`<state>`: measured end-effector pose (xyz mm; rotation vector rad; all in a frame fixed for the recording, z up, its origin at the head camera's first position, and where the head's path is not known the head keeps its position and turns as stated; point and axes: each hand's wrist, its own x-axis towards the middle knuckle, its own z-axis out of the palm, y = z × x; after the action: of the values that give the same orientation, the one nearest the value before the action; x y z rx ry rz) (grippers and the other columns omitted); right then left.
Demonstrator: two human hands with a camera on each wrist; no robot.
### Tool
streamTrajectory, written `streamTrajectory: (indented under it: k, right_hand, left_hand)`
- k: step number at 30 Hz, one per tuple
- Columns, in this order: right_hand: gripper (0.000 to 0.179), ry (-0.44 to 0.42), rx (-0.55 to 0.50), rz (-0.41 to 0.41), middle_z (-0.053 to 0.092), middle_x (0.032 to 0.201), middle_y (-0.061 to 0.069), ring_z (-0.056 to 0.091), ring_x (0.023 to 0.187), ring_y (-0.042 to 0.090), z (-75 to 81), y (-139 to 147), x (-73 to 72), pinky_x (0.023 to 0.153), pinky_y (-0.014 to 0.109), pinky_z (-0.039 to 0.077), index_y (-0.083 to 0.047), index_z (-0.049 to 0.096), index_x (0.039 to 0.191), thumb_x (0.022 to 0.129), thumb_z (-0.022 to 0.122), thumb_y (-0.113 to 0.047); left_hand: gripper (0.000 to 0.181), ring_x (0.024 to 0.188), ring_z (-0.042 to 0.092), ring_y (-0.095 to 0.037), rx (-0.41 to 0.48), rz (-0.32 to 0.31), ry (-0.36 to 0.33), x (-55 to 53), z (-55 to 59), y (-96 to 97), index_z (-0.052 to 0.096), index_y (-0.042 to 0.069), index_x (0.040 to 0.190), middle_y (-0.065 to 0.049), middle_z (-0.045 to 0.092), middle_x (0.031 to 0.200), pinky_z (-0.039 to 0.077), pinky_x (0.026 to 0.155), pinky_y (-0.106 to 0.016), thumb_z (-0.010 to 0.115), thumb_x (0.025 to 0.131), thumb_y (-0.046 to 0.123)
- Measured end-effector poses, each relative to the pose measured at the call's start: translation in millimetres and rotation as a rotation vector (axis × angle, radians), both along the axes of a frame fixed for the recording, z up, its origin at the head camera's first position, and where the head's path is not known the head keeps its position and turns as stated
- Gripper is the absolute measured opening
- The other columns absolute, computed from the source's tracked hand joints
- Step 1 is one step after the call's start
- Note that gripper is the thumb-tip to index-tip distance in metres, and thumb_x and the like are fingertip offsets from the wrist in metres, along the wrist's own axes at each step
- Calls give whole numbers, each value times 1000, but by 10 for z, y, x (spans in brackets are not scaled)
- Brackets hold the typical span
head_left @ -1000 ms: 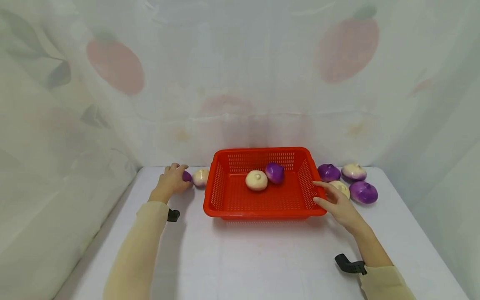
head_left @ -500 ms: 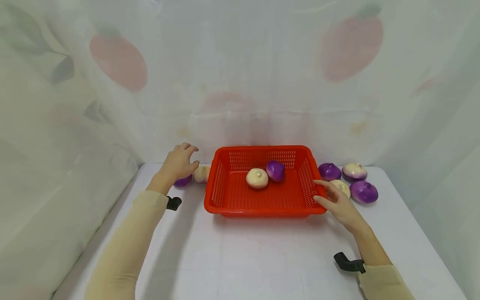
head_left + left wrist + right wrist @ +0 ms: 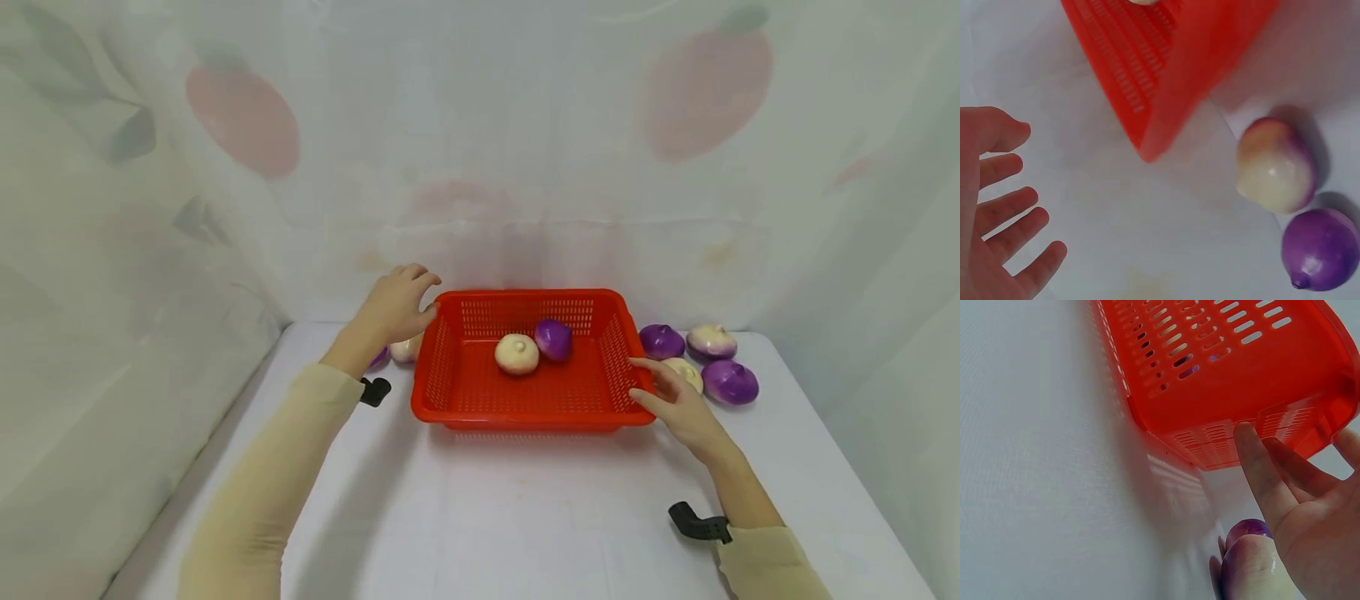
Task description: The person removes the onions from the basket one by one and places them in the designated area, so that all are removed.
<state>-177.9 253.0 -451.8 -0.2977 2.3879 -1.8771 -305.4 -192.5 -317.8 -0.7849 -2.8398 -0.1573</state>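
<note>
My left hand [image 3: 399, 304], fingers spread and holding nothing, hovers by the back left corner of a red plastic basket [image 3: 532, 418]. In the left wrist view it is apart from the basket. My right hand [image 3: 678, 408] touches the basket's right side with nearly straight fingers; the right wrist view shows a fingertip against the outer wall [image 3: 1210, 409]. Inside the basket lie a cream turnip [image 3: 517, 355] and a purple turnip [image 3: 553, 340], side by side. Left of the basket, partly behind my left hand, are a purple-and-cream turnip [image 3: 1275, 165] and a purple turnip [image 3: 1321, 249].
Right of the basket several turnips lie grouped: a purple one [image 3: 662, 342], a cream-and-purple one [image 3: 712, 342], a cream one [image 3: 686, 377] partly behind my right hand, and another purple one [image 3: 731, 382]. A pale patterned curtain [image 3: 480, 150] stands behind the white table [image 3: 525, 525].
My left hand has lifted away from the purple turnip at the left and moved right, up to the basket's back left corner, still holding nothing. My right hand has stayed at the basket.
</note>
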Motion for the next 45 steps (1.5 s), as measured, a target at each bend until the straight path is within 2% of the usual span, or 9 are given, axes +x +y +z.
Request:
streamTrajectory:
  k: [9,19,24,29,35,40,45]
  right_hand:
    - [56,8,-23,8,36,153,20,56,118,8,26,4,5,91,21,53,-6,42,151,102,63,-21]
    - [54,15,-9,3,35,154,22,54,122,13,22,0,12,91,19,51,-6,43,151,102,63,-21]
    - [54,17,1,-8,36,153,21,54,121,14,30,9,22,91,19,51,-6,44,150,102,63,-21]
    - [55,7,-13,-10,38,152,22,56,117,8,27,-2,29,91,20,52,-6,44,150,101,65,-21]
    - [55,-3,-26,0,37,153,23,56,118,10,8,-20,38,91,20,52,-5,43,150,102,64,-19]
    - [55,12,-10,-5,37,154,22,55,121,16,2,-21,33,92,20,51,-5,44,150,101,64,-20]
    - [55,14,-3,-9,38,154,20,55,122,15,-16,2,25,92,21,51,-7,44,150,101,65,-22]
  left_hand:
    - [52,133,46,-37,-61,-40,-70,1,67,433,55,12,142,-14,52,143,40,109,-56,60,96,37]
    - [54,134,46,-36,-118,-82,-88,0,-45,745,53,12,144,-14,51,143,40,110,-53,59,98,39]
    - [59,139,41,-35,-140,-87,-135,13,-144,900,48,15,150,-13,45,150,37,112,-55,59,98,40]
    - [58,142,36,-34,-137,-92,-176,8,-312,1017,48,19,149,-12,39,154,33,113,-57,61,97,40]
    - [59,139,37,-30,-187,-103,-193,-54,-513,1109,50,19,147,-8,42,149,36,112,-54,64,95,42]
    - [57,136,39,-28,-229,-108,-185,-115,-584,1185,51,19,147,-7,44,146,37,112,-51,64,95,41]
    - [59,136,40,-29,-263,-125,-235,-128,-657,1265,50,19,148,-7,45,146,34,114,-53,64,94,41]
